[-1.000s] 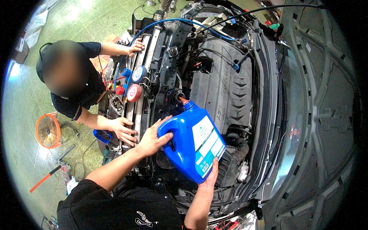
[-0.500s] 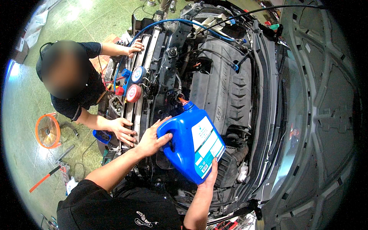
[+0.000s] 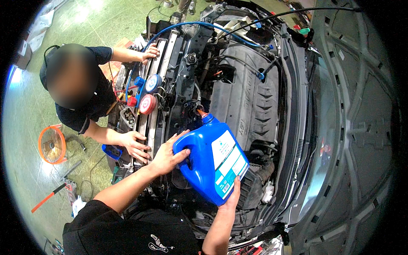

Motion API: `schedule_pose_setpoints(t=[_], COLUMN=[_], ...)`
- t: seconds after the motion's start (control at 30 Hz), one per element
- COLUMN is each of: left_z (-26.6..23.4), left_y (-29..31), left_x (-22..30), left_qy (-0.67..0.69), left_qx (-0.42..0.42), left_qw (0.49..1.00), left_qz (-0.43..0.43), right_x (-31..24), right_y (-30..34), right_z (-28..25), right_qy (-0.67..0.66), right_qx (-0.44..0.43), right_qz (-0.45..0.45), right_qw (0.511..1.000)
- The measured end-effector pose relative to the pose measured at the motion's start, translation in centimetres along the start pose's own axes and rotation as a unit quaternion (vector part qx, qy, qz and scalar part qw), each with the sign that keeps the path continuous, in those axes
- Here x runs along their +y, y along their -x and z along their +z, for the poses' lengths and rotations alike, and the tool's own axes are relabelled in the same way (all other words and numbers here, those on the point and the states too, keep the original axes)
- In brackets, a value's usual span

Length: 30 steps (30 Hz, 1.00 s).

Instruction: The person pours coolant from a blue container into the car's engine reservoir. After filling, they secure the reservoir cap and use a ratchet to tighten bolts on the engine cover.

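Note:
A blue plastic jug with a white and teal label is tilted over the engine bay. My left hand is closed round its handle, and my right hand grips its lower end from beneath. Orange-red liquid runs from the spout into a dark round opening beside the front crossmember. The dark engine cover lies just right of the jug. The fingers of my right hand behind the jug are hidden.
Across the car's front, a co-worker's hands rest on the radiator edge near a gauge manifold with blue and red dials. A blue hose arches over the bay. The raised hood stands right. An orange fan sits on the floor.
Almost nothing differs. The jug and my hands have shifted very slightly left and down in the picture, and the liquid still runs from the spout.

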<state>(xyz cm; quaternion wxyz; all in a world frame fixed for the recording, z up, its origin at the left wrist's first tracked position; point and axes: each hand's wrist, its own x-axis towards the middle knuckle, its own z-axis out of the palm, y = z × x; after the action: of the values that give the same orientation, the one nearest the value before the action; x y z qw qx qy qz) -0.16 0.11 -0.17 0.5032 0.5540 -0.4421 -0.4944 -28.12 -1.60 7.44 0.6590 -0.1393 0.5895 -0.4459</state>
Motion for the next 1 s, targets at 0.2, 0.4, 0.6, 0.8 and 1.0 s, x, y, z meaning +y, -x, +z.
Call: schedule_pose_setpoints(t=[0.2,0.4,0.6,0.8,1.0], left_z=[-0.02,-0.01,0.02,0.01,0.0], left_y=[0.09,0.07,0.04,-0.03,-0.04], left_x=[0.35,0.51,0.37,0.44,0.49], left_qy=[0.011,0.024,0.018,0.018,0.027], left_qx=[0.003,0.002,0.004,0.002,0.001], left_qw=[1.0,1.0,1.0,1.0,1.0], left_qz=[-0.005,-0.006,-0.005,-0.006,-0.006], right_x=[-0.06,-0.12,-0.17,-0.33,-0.31], right_y=[0.0,0.0,-0.03,0.25,0.27], right_z=[0.08,0.05,0.05,0.32,0.38], right_qy=[0.001,0.005,0.002,0.013,0.011], right_qx=[0.001,-0.001,-0.004,-0.006,-0.022], right_qz=[0.0,-0.001,0.0,-0.002,-0.005], right_qw=[1.0,1.0,1.0,1.0,1.0])
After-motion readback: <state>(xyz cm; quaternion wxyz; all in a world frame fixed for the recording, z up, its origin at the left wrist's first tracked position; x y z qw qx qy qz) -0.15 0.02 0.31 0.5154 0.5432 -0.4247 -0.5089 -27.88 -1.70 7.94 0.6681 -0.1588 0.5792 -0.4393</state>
